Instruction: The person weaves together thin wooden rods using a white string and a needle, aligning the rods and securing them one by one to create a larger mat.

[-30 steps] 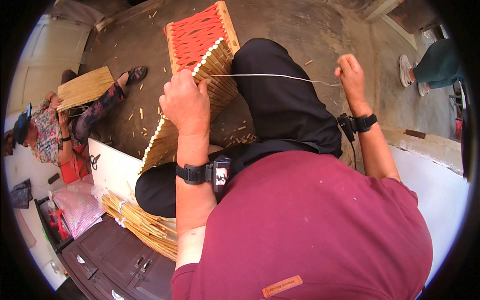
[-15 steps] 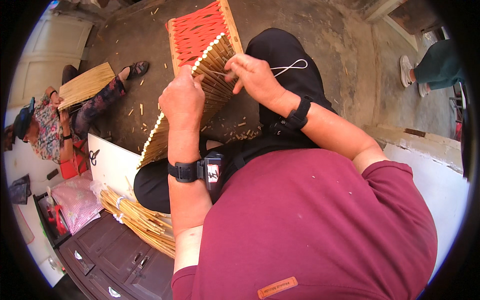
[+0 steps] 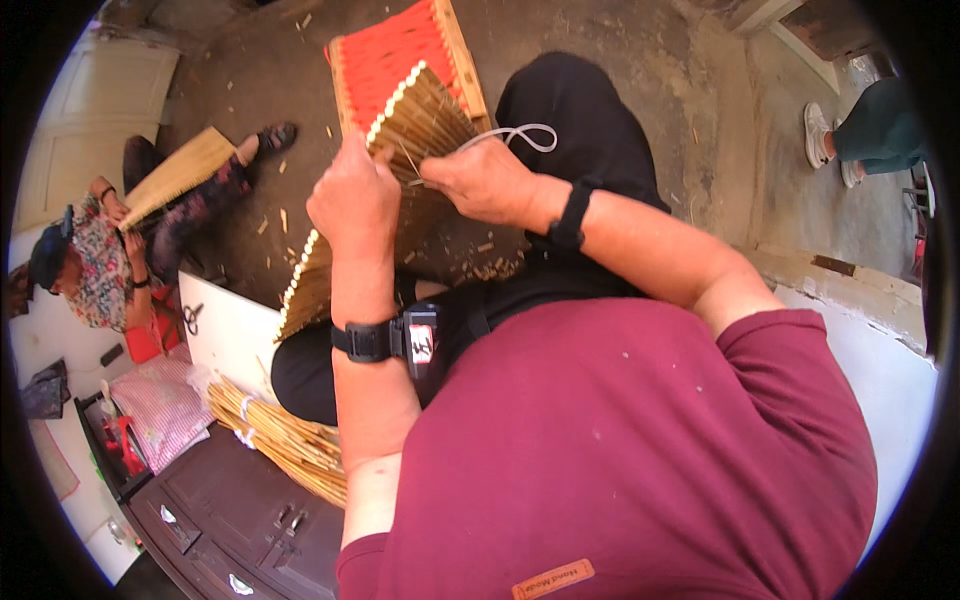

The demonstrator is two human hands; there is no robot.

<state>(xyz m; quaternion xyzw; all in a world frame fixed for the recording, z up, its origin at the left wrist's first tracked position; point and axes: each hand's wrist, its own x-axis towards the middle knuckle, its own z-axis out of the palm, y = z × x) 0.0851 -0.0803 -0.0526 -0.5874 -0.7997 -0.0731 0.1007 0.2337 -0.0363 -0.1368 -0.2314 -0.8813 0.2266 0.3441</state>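
Note:
A mat of tied reed sticks (image 3: pixel 305 282) with pale cut ends runs diagonally over my lap. My left hand (image 3: pixel 352 188) is closed on its upper part, thumb near the pale ends. Just right of it, my right hand (image 3: pixel 470 175) pinches a white cord (image 3: pixel 533 135) against the sticks; a loop of cord stands out above my knuckles. Behind the mat lies a wooden frame laced with red bands (image 3: pixel 385 50). My black-trousered knee (image 3: pixel 565 100) is beside it.
At left a seated co-worker (image 3: pixel 95 270) holds a straw panel (image 3: pixel 175 175). Black scissors (image 3: pixel 193 316) lie on a white board (image 3: pixel 235 330) above bundled sticks (image 3: pixel 275 440) and a dark cabinet (image 3: pixel 240 515). Someone's legs (image 3: pixel 865 135) are at upper right, near a low wall (image 3: pixel 850 380).
My right hand has swept left from far out with the taut cord to the mat beside my left hand. The cord now hangs in a loop, and my left hand has shifted slightly left.

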